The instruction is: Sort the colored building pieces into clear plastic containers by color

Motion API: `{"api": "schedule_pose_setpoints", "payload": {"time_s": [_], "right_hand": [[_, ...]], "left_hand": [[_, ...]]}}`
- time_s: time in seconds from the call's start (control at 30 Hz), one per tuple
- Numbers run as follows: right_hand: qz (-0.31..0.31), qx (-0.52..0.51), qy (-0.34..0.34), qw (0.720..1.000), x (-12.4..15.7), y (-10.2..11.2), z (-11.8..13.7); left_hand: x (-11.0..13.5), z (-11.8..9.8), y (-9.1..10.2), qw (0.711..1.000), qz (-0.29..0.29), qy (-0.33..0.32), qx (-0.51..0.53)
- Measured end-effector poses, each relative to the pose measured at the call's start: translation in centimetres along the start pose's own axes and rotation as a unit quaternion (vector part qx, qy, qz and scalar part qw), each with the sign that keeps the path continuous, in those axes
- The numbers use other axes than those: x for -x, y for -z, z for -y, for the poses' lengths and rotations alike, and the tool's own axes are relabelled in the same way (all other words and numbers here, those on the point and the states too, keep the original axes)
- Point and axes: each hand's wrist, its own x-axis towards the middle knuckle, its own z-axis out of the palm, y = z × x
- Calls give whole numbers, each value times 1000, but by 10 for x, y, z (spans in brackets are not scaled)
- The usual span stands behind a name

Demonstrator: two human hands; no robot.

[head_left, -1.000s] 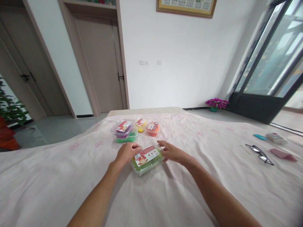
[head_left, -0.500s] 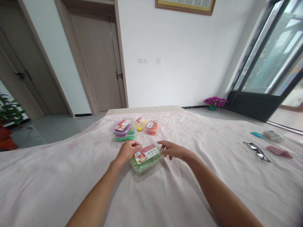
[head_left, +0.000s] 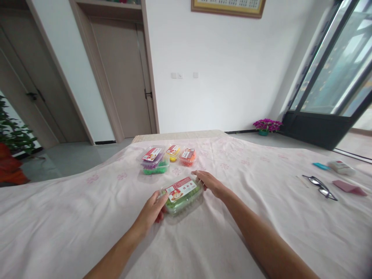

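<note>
A clear plastic box (head_left: 182,195) with green contents and a red-and-white label lies on the pink floral bedsheet (head_left: 87,224) in front of me. My left hand (head_left: 152,210) grips its near left corner with curled fingers. My right hand (head_left: 211,183) holds its far right end, fingers bent against the side. Both hands hold the same box.
Behind it stand a purple-and-green box (head_left: 154,161), a small yellow box (head_left: 173,152) and an orange box (head_left: 188,156). Glasses (head_left: 319,186), a teal item (head_left: 320,166), a small white pack (head_left: 340,166) and a dark red card (head_left: 347,187) lie at the right. Doors and a flower pot (head_left: 266,126) are beyond the bed.
My left hand slid from the box's far left edge down to its near left corner. My right hand closed onto the right end. The box turned slightly.
</note>
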Motion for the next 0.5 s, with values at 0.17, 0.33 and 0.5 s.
{"api": "schedule_pose_setpoints", "payload": {"time_s": [0.17,0.33,0.5], "right_hand": [[19,-100,6,995,-19,-12,-10],[35,-106,-39,993,-23,-3,-12],[34,-53,-56,996,-22,3,-11]], "left_hand": [[15,-2,-13,999,12,2,29],[10,-3,-10,997,20,13,68],[2,-6,-8,996,5,13,94]]}}
